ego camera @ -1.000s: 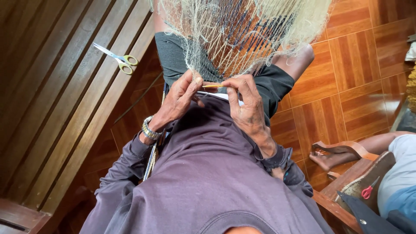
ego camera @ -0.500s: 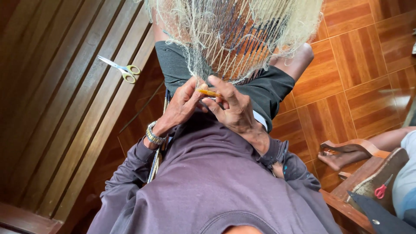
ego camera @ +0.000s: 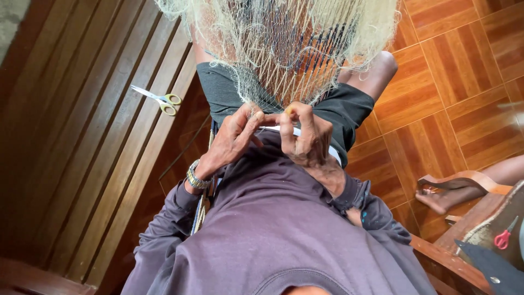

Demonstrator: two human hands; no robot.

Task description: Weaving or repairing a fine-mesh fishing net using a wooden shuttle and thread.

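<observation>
A pale fishing net (ego camera: 284,43) hangs over my lap and knees. My left hand (ego camera: 232,139), with a metal watch on its wrist, pinches the net's lower edge. My right hand (ego camera: 305,136) is closed on a thin white netting needle (ego camera: 270,129) with a yellow tip showing above the fingers. Both hands meet just above my dark shorts (ego camera: 229,93). My purple shirt fills the lower part of the view.
Yellow-handled scissors (ego camera: 161,99) lie on the slatted wooden bench (ego camera: 82,164) to my left. Another person's bare foot (ego camera: 442,199) rests on the orange tiled floor at right, beside a wooden chair arm (ego camera: 453,177). Small red scissors (ego camera: 503,237) lie at lower right.
My right hand has turned and closed tighter over the needle, drawing it in toward my left hand. The view has shifted slightly, and the scissors sit lower in the frame.
</observation>
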